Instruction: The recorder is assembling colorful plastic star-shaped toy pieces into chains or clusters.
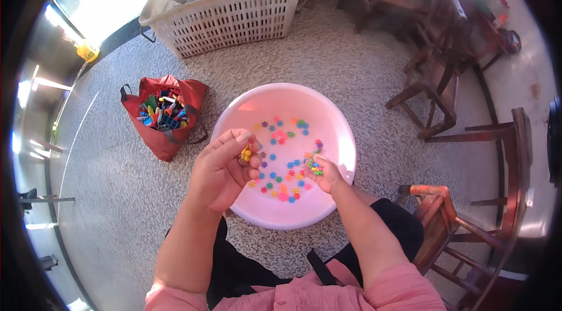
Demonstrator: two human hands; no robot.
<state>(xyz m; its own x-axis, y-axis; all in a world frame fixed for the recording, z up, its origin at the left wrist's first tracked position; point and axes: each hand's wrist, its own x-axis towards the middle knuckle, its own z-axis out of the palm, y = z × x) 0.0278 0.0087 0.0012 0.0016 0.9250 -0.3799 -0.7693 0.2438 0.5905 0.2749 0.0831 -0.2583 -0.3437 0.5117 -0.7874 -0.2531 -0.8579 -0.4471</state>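
A round pink basin [281, 217] stands on the floor in front of me. Several small flower-shaped plastic pieces [284, 189] in many colours lie scattered over its bottom. Above the basin's left side, my left hand [219, 170] is closed, with yellow flower pieces [246, 154] pinched between thumb and fingers. My right hand [326, 175] is over the right part of the basin, its fingers curled round a small bunch of flower pieces [316, 166], green, yellow and blue among them. Whether those pieces are joined together is too small to tell.
Left of the basin sits a red bag [158, 144] full of mixed toy bricks. A white slatted basket [234, 21] with metal ware stands at the back. Wooden chairs [436, 205] line the right side. A yellow container [88, 52] is at far left.
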